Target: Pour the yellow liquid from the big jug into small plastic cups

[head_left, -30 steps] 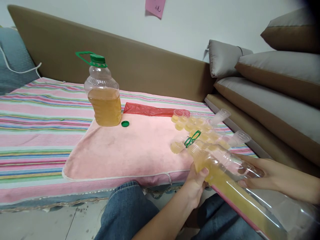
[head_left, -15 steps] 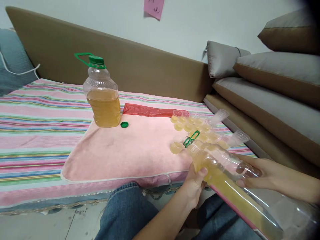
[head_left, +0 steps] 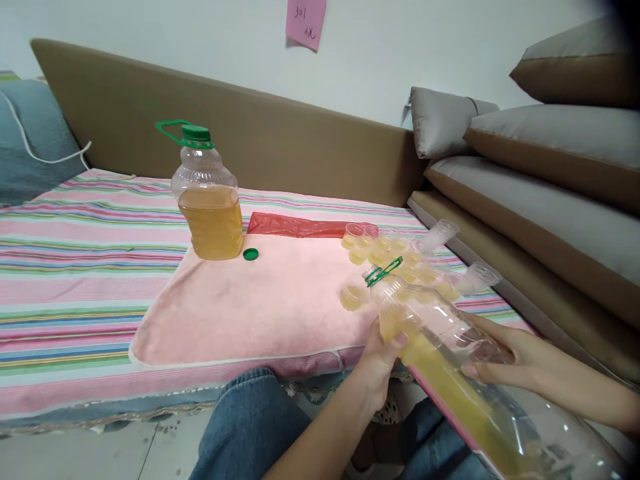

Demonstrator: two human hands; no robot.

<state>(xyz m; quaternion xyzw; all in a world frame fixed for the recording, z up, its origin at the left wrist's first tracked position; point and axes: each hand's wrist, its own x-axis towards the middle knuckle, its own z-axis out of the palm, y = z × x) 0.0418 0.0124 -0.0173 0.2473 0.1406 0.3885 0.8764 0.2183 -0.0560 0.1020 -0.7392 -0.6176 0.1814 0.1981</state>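
Observation:
A large clear plastic bottle (head_left: 445,373) of yellow liquid lies tilted across my lap, its uncapped mouth with a green ring handle (head_left: 385,272) pointing up and left. My left hand (head_left: 383,363) supports it from below near the neck, thumb along the side. Wrapped on the bottle's body is my right hand (head_left: 505,357). Just left of the mouth, a clear plastic cup (head_left: 353,297) holding yellow liquid stands on the pink cloth (head_left: 240,307). Several more filled cups (head_left: 377,250) stand behind the bottle, partly hidden by it.
A second bottle (head_left: 215,220) with a green cap stands at the left, beside a loose green cap (head_left: 251,254). A red plastic bag (head_left: 305,225) lies behind the cloth. Two stacks of clear cups (head_left: 440,235) lean at the right, near piled cushions (head_left: 550,193).
The bottle's neck has tipped up and back, and its mouth has moved off the cup's rim. Both hands keep their hold. The view has shifted slightly.

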